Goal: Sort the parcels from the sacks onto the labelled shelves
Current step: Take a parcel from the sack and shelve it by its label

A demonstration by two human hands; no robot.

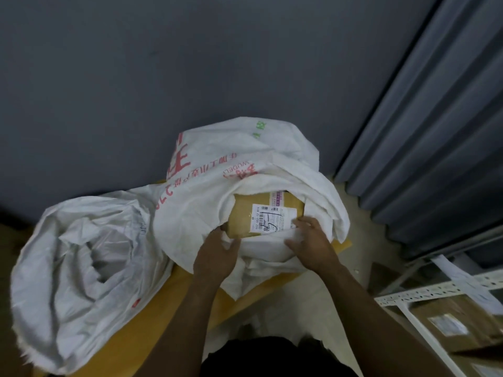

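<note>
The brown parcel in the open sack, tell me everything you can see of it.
The brown cardboard parcel lies flat in the mouth of the white woven sack, which hides its edges. A white shipping label with barcodes and black pen scrawl faces up; a purple sticker sits behind it. Both hands grip the sack's rim: left hand at the parcel's near corner, right hand beside the label.

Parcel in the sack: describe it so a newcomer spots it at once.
On the yellow surface, find the red-printed sack, right of the plain sack. In its open mouth lies the tan parcel, the only box there, with a white barcode label scribbled in black.
</note>
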